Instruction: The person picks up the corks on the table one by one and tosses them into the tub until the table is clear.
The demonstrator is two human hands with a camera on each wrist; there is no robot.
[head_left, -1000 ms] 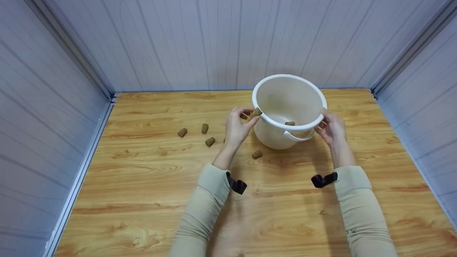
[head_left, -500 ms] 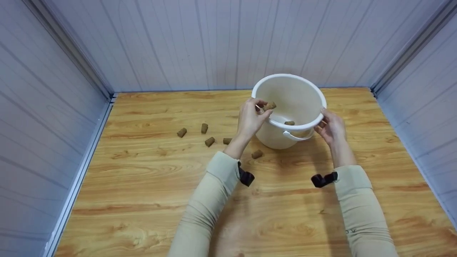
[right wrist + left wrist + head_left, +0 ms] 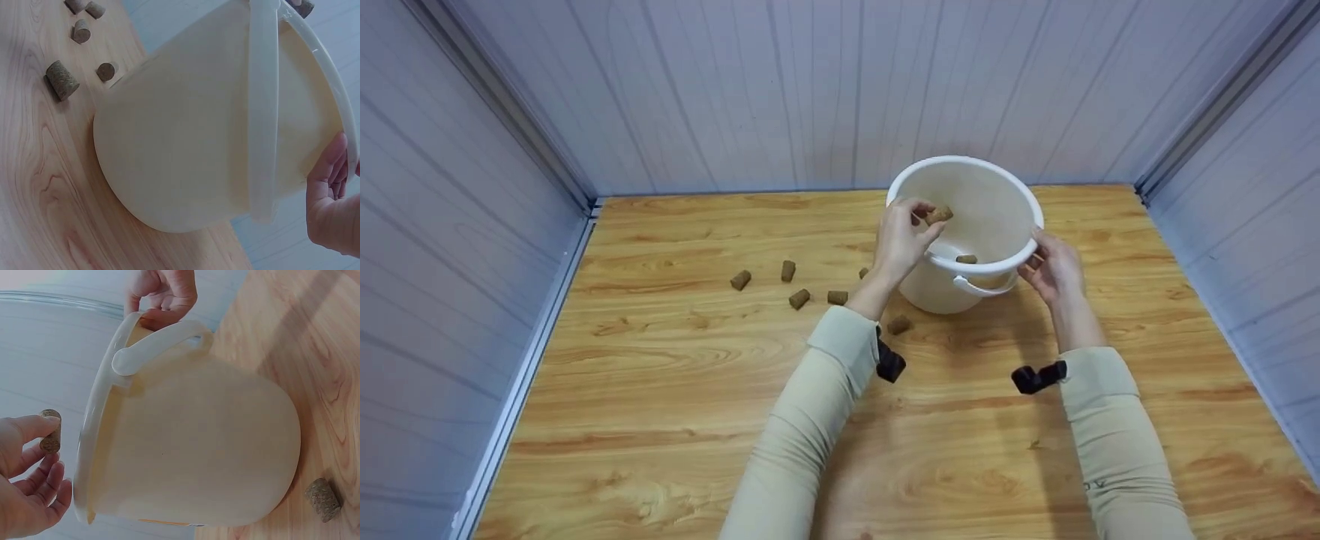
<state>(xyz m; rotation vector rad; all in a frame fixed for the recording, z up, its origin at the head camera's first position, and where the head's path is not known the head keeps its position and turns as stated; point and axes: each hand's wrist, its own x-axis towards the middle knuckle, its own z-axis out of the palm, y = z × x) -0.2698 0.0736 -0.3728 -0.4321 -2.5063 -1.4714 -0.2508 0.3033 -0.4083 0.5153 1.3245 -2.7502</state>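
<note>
A white bucket [image 3: 941, 289] stands on the wooden table, its handle [image 3: 986, 288] hanging at the front right. Between thumb and fingers my left hand [image 3: 901, 238] pinches a cork [image 3: 939, 215] above the bucket's mouth, near the left side of the rim. In the left wrist view this cork [image 3: 50, 432] is just outside the rim line, apart from it. My right hand [image 3: 1057, 268] grips the rim on the right, thumb on top and fingers beneath, as the right wrist view of the hand [image 3: 334, 205] also shows. Another cork [image 3: 966, 259] lies inside at the bottom.
Several loose corks [image 3: 799, 298] lie on the table [image 3: 675, 375] left of the bucket, one partly behind my left wrist. A single cork [image 3: 898, 324] sits just in front of the bucket. Pale panel walls [image 3: 735, 97] enclose the back and both sides.
My left hand has moved right and slightly away from me, carrying the cork from beside the left rim to over the bucket's mouth. The right hand and bucket have stayed put.
</note>
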